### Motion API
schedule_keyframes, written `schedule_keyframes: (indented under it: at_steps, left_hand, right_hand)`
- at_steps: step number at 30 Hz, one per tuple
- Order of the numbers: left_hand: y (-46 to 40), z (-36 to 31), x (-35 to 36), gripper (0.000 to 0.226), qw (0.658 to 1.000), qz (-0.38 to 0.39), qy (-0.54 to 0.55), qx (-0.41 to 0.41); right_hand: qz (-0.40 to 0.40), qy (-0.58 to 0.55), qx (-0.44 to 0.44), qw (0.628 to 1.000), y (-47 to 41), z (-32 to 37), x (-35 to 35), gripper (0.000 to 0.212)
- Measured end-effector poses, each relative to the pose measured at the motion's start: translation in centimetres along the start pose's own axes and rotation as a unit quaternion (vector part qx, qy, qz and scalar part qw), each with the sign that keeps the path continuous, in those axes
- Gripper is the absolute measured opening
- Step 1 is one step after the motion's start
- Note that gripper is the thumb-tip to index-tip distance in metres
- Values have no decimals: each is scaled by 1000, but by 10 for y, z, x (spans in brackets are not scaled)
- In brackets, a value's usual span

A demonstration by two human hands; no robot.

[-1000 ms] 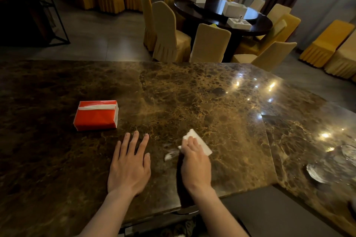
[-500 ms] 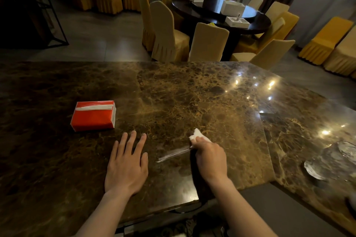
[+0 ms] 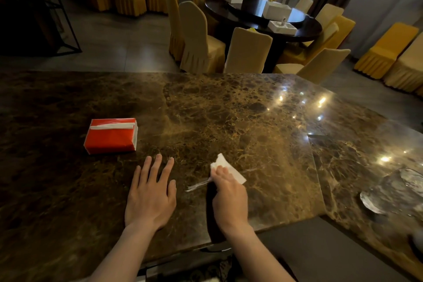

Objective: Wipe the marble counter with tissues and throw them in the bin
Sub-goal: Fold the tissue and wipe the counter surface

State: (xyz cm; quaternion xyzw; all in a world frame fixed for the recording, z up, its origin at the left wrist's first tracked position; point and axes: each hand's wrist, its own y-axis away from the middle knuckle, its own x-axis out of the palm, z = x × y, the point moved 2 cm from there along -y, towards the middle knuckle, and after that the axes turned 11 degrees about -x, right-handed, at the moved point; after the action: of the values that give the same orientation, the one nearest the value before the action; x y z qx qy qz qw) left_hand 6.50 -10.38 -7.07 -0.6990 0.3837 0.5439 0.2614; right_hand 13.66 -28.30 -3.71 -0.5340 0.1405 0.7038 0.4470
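The brown marble counter (image 3: pixel 240 117) fills the lower part of the view. My right hand (image 3: pixel 229 199) presses a folded white tissue (image 3: pixel 225 166) flat on the counter near its front edge; the tissue sticks out beyond my fingertips. A pale wet streak (image 3: pixel 196 186) lies on the marble just left of that hand. My left hand (image 3: pixel 151 194) rests flat beside it, fingers spread, holding nothing. A red tissue pack (image 3: pixel 111 135) with a white strip on top lies further back on the left. No bin is in view.
A glass dish (image 3: pixel 393 192) sits on the lower counter section at the right edge. Beyond the counter stand cloth-covered chairs (image 3: pixel 248 50) around a dark round table (image 3: pixel 263 17) with white boxes on it. More yellow chairs (image 3: pixel 386 50) line the right wall.
My right hand slid the tissue to the right and then back left to near where it began. More of the tissue shows again. My left hand stayed flat in place.
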Motion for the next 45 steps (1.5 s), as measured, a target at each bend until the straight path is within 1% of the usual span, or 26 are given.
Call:
schedule_keyframes:
  at_steps: [3, 4, 6, 8, 10, 11, 12, 14, 17, 19, 21, 23, 25, 28, 32, 34, 37, 39, 45]
  left_hand:
    - [-1, 0, 0, 62, 1000, 2, 2, -2]
    - [-1, 0, -1, 62, 1000, 4, 2, -2]
    - [-1, 1, -2, 62, 1000, 6, 2, -2]
    - [0, 3, -2, 62, 1000, 7, 3, -5]
    - [0, 2, -2, 62, 1000, 5, 5, -7]
    - [0, 1, -2, 62, 1000, 5, 6, -5]
    - [0, 0, -2, 62, 1000, 6, 8, -3]
    - [-1, -1, -3, 62, 1000, 5, 10, -1]
    - [0, 0, -2, 62, 1000, 5, 3, -2]
    - [0, 0, -2, 63, 1000, 3, 4, -3]
    - [-1, 0, -1, 63, 1000, 2, 10, -5]
    - [-1, 0, 0, 63, 1000, 0, 9, -3]
    - [-1, 0, 1, 63, 1000, -1, 12, -3]
    - [-2, 1, 2, 63, 1000, 0, 12, -2]
    - [-2, 2, 2, 62, 1000, 0, 6, 7]
    - [-2, 2, 2, 61, 1000, 2, 0, 11]
    - [-2, 2, 0, 61, 1000, 5, -11, 9]
    - [-2, 1, -1, 62, 1000, 7, -4, 7]
    - [0, 3, -2, 61, 1000, 6, 7, 6]
  right_hand:
    - [9, -10, -60, 998, 2, 13, -4, 45]
    - [2, -42, -54, 998, 0, 12, -8, 42]
    - [-25, -160, 29, 986, -10, 4, -18, 43]
    - [-60, -266, 140, 952, -23, -10, -27, 42]
    - [-71, -326, 226, 915, -30, -21, -30, 30]
    - [-61, -337, 253, 905, -31, -24, -28, 23]
    - [-48, -325, 264, 907, -30, -26, -26, 18]
    - [-43, -251, 236, 938, -24, -24, -19, 16]
    - [-54, -131, 106, 984, -16, -10, -10, 16]
    - [-30, -89, 22, 995, -11, 1, -5, 17]
    - [-3, -76, -20, 997, -9, 7, -3, 25]
    - [18, -71, -47, 996, -10, 9, -3, 37]
    - [45, -46, -68, 996, -12, 10, -6, 43]
    - [74, -7, -98, 992, -15, 19, -7, 41]
    - [80, -22, -141, 987, -12, 46, 0, 25]
    - [94, -21, -163, 982, -5, 54, 7, 26]
    - [120, -9, -182, 976, 0, 49, 11, 32]
    - [117, 10, -182, 976, 0, 35, 6, 34]
    - [58, 50, -65, 995, -13, -25, -18, 33]
